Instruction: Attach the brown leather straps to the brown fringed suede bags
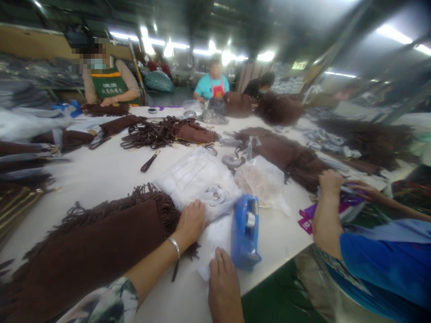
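My left hand, with a silver bracelet at the wrist, has its fingers bent over thin white sheeting; whether this is paper or plastic I cannot tell. Close to the table's front edge, my right hand lies with fingers stretched out at the lower edge of that sheeting. Just right of both hands stands a blue tape dispenser. Behind my left hand is a white plastic-wrapped pile with a small roll or ring on it. A brown fringed bag piece lies under and left of my left forearm.
A clear plastic bag sits beyond the dispenser. Brown straps and a single wrist strap lie farther back. On the right, a co-worker in a blue sleeve handles purple tags. Other people work across the table.
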The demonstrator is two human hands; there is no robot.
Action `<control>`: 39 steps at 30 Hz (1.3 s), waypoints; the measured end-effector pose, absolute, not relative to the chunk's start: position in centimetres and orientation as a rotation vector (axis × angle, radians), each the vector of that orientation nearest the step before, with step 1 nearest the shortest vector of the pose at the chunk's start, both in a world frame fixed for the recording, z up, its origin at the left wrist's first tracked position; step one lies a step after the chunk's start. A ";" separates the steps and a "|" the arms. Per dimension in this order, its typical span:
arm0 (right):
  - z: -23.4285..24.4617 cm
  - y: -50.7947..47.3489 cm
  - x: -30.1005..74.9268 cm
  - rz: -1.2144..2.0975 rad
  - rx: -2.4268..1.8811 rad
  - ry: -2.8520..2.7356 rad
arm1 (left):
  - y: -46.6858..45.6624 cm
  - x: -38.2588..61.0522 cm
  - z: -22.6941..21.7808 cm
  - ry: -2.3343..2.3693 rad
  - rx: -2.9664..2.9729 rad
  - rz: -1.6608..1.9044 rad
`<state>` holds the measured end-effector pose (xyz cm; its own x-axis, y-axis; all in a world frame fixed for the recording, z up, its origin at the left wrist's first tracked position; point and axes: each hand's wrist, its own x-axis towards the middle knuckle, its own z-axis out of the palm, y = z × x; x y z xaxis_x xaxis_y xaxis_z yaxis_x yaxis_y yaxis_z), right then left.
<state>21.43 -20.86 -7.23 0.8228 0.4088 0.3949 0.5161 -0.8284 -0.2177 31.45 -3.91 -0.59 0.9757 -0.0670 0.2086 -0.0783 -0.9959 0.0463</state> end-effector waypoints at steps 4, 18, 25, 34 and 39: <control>-8.0 -22.1 20.2 -0.569 -2.608 -0.725 | -3.8 31.2 -0.6 -0.127 3.008 0.301; -5.2 -20.4 23.4 -0.396 -2.632 -0.628 | -3.2 27.5 0.2 -0.175 2.531 0.319; -1.3 -25.2 22.8 -0.078 -2.199 -0.486 | -3.6 24.1 1.9 -0.468 2.510 0.012; 1.8 -22.6 24.1 0.106 -1.966 -0.077 | -4.2 24.3 3.2 -0.045 2.466 0.291; 3.8 -21.3 26.6 -0.062 -2.074 -0.211 | -3.6 28.3 2.2 0.107 2.791 0.310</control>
<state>26.55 -21.27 3.76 0.9834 0.1240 0.1323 0.1760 -0.4772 -0.8610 28.26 -3.59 2.17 0.9735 0.1095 0.2007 0.0377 -0.9427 0.3315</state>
